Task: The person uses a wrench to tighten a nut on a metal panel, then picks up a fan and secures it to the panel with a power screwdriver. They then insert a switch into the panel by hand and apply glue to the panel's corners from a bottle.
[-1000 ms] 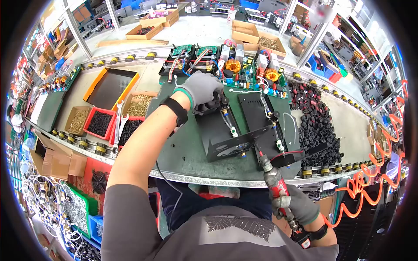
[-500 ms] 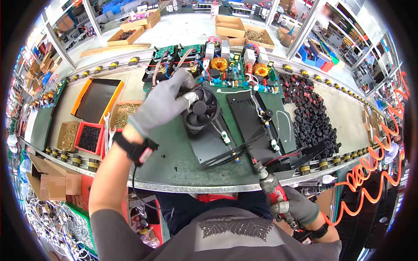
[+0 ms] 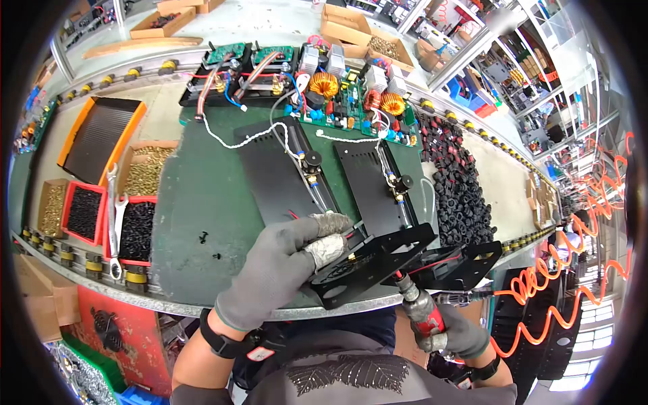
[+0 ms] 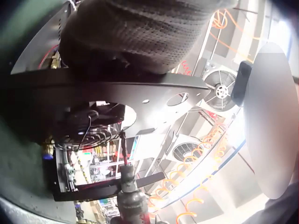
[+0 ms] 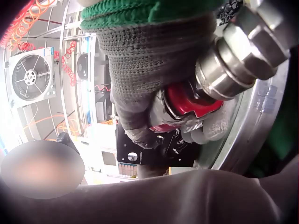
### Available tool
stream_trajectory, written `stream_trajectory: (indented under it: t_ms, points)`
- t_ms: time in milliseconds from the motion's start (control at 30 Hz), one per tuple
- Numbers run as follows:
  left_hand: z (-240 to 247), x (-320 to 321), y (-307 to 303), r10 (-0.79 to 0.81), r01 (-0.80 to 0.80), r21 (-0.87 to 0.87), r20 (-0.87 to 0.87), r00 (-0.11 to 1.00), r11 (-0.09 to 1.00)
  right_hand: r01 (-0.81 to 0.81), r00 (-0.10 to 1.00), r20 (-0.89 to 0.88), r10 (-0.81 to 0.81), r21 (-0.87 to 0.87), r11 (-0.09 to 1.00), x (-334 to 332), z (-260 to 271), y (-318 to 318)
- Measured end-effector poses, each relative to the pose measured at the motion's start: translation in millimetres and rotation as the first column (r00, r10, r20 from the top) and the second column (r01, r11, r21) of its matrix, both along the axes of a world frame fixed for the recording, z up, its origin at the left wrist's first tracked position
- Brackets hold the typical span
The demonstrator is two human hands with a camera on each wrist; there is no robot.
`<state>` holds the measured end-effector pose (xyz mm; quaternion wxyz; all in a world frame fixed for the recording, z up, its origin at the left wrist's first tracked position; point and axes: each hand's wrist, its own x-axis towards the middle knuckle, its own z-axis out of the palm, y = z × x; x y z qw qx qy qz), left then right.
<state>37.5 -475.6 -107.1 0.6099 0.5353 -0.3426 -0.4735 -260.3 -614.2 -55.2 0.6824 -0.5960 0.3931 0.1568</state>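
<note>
My gloved left hand [image 3: 273, 266] pinches a black cooling fan [image 4: 96, 114] at the inner side of an upright black end panel [image 3: 405, 248]. That panel belongs to a flat metal chassis [image 3: 266, 175], tipped up at its near end. Much of the fan is hidden by the hand and panel; its blades show through the round opening in the left wrist view. My gloved right hand [image 3: 466, 334] grips a red-and-silver air screwdriver [image 3: 422, 312], its bit pointing up at the panel's outer face. A second black chassis [image 3: 364, 179] lies alongside.
Circuit boards [image 3: 344, 101] with copper coils line the back of the green mat [image 3: 196, 223]. Black plastic parts [image 3: 459, 196] pile up at right. Red screw bins [image 3: 84, 210] and two wrenches [image 3: 115, 223] sit left. An orange coiled hose [image 3: 540, 283] hangs at right.
My left hand has brought the fan from the chassis's far end to the near end panel. The chassis's near end has risen, and the screwdriver has come up to the panel. The view has shifted.
</note>
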Motion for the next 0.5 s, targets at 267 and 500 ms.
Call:
stream_trajectory:
  t_ms: [267,500]
  points:
    - [-8.9,3.7,-6.5,-0.094,0.098,0.000,-0.294,0.951,0.995,-0.058,0.996,-0.073,0.047,-0.160,0.985,-2.6,-0.3,0.8]
    - [-14.8,7.0,-8.9,-0.117,0.112,-0.035,-0.245,0.963,0.993,-0.067,0.994,-0.102,0.046,-0.219,0.973,-3.1,4.7,4.4]
